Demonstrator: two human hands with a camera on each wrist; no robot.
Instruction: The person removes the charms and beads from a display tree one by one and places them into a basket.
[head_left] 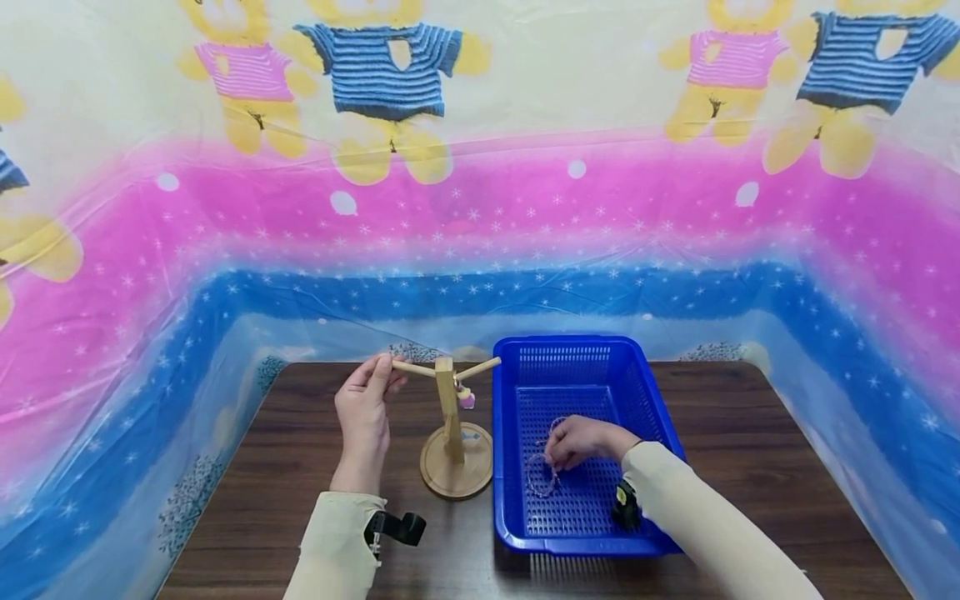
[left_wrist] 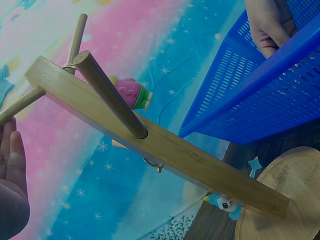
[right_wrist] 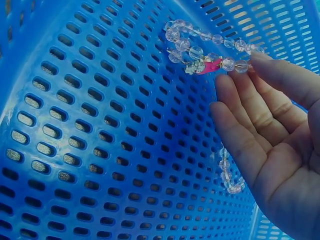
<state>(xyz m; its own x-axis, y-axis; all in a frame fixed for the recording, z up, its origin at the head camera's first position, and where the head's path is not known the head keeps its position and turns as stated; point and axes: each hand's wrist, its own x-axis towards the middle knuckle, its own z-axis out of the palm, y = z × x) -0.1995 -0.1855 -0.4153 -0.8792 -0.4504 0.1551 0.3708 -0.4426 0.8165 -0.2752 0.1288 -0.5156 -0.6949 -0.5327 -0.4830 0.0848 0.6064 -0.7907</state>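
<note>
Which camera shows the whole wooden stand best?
The head view, showing the wooden stand from base to pegs. The left wrist view, closer, crops base and one peg; the right wrist view shows none.

No text, label, brand, number or sign can be read in any view.

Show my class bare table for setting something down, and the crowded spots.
Bare table lies right of the basket, beyond the right sleeve, and left of the left hand. It's crowded between stand and basket, and inside the basket around the right hand and beads.
</note>
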